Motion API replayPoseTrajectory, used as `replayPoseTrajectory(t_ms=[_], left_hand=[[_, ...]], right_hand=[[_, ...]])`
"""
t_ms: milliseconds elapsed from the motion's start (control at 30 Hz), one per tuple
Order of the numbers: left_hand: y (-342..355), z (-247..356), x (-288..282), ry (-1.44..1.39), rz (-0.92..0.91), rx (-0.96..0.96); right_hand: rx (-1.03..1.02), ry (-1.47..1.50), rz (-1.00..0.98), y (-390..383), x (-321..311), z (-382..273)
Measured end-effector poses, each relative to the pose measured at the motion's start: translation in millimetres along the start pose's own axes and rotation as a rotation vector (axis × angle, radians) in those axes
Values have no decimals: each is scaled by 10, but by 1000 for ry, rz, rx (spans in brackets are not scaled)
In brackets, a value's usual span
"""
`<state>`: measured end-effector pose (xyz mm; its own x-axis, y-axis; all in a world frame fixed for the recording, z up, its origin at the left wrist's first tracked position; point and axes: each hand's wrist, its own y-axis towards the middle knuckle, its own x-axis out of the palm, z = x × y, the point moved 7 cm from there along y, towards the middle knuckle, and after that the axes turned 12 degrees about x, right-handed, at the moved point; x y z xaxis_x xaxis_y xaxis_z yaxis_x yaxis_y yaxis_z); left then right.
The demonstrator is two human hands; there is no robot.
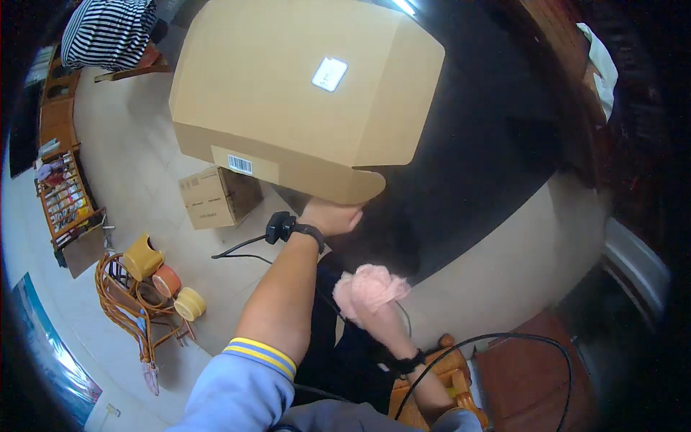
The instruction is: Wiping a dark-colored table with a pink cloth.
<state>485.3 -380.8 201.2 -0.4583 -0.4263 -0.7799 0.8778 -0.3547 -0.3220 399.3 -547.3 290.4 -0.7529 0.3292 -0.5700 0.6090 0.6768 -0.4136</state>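
Note:
A large open sheet of brown cardboard [281, 86], with folded flaps, a white rectangle [330, 74] and a barcode label, spans the top middle over a dark surface [497, 165]. My left hand [331, 216] is at its near edge, fingers partly hidden behind the flap, apparently gripping it. A black wrist device with a cable sits on that arm. My right hand [371, 309] grips a crumpled pink cloth [371, 284] lower down, right of my left forearm.
Behind the cardboard's left side sits a small carton [209, 198] on the pale floor. Yellow and orange containers [144, 255] lie by rattan furniture [115, 295] at left. A wooden chair [403, 403] and black cable are at lower right. A striped bundle [108, 36] is top left.

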Motion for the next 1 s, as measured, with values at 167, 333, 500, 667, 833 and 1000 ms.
replayPoseTrajectory(t_ms=[167, 333, 500, 667, 833, 1000], left_hand=[[26, 16, 8, 28, 104, 75], [53, 34, 48, 18, 89, 78], [-37, -13, 12, 17, 51, 42], [61, 55, -55, 4, 21, 44], [2, 21, -50, -6, -10, -1], [-25, -29, 111, -39, -172, -17]], right_hand=[[519, 52, 109, -205, -835, 801], [468, -409, 160, -233, -1490, 1031], [207, -268, 452, 667, -1670, 858], [136, -387, 505, 1263, -1231, 1121], [31, -402, 500, 1410, -1306, 1046], [-20, -387, 541, 1680, -1501, 1064]])
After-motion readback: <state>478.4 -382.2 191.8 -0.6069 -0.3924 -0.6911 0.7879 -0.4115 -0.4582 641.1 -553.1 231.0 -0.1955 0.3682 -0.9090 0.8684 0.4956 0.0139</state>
